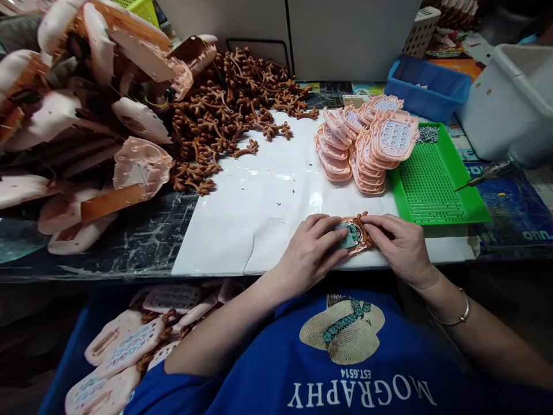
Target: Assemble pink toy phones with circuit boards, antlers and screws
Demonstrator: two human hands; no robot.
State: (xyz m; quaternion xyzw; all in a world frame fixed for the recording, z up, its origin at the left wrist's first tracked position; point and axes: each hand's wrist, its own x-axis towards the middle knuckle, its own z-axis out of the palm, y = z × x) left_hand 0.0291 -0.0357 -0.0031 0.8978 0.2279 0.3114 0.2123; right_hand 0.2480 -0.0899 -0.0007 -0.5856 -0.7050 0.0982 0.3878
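Note:
Near the front edge of the white work surface, my left hand [317, 245] grips a pink plastic shell with a green circuit board [352, 231] in it, fingers closed over the board's left side. My right hand [401, 245] pinches a brown antler-shaped piece [364, 230] against the shell's right end. The fingers partly cover both parts. Beyond the hands stand stacks of pink shells with keypads [393, 135]. A heap of similar brown antler pieces [233, 98] lies at the back left.
Pink housings [142, 167] are piled high at left. A green tray [466, 202] with small screws [427, 134] is at right, a screwdriver [488, 173] hanging above it. Behind are a blue bin [427, 86] and a white tub [510, 104]. Assembled pink pieces [129, 346] fill a container below the table.

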